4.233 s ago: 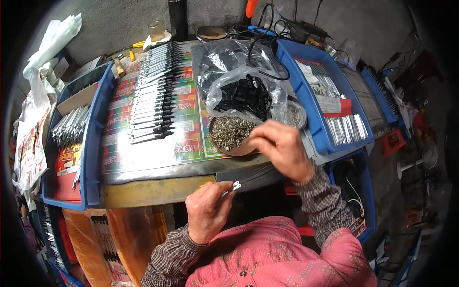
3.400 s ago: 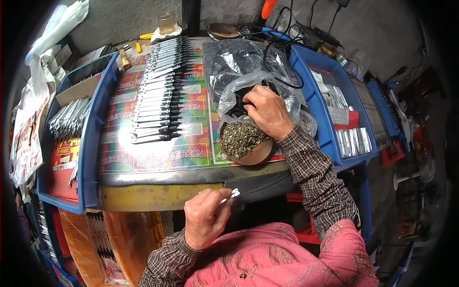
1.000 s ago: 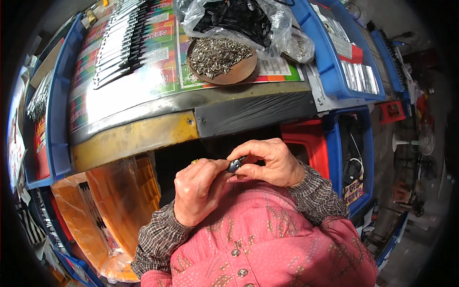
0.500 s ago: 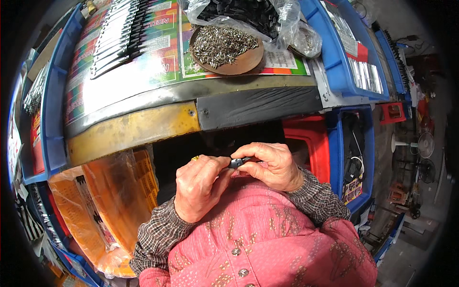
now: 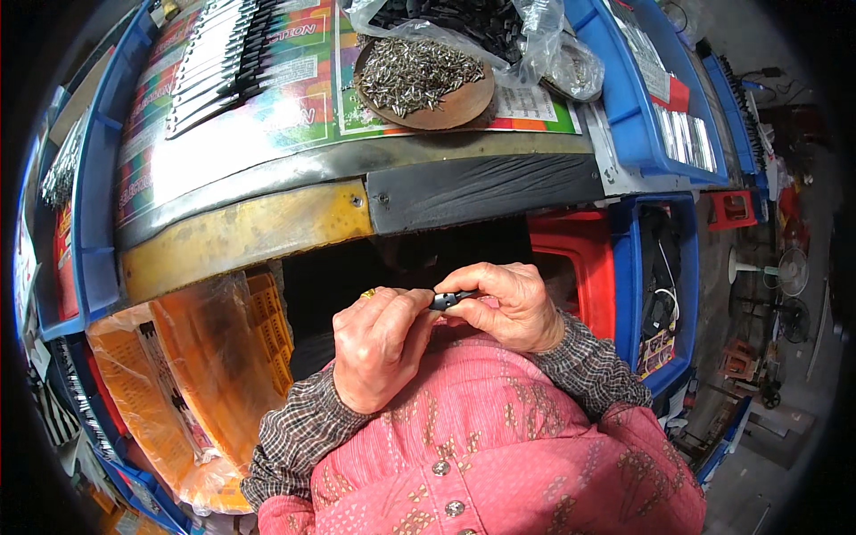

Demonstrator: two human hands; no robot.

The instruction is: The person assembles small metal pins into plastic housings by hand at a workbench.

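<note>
In front of my chest I hold a small dark piece (image 5: 443,301) with both hands. It is black with a greyish section that has dark spots on it, and much of it is hidden by my fingers. My left hand (image 5: 376,346) pinches its left end between thumb and fingers. From the other side, the thumb and forefinger of my right hand (image 5: 506,305) grip a thin black end. On the table beyond my hands, a brown round dish (image 5: 479,100) bears a heap of small pointed metal pieces (image 5: 417,75).
Slim white-and-black pieces (image 5: 223,76) lie in a row at the far left of the table. A clear plastic bag (image 5: 540,37) holds black parts. Blue bins (image 5: 100,178) flank the table. Below its edge are an orange crate (image 5: 214,357) and a red plastic stool (image 5: 588,254).
Both hands keep their grip on the dark piece. The left hand has shifted very slightly right, and a little more of the black end shows by the right fingers.
</note>
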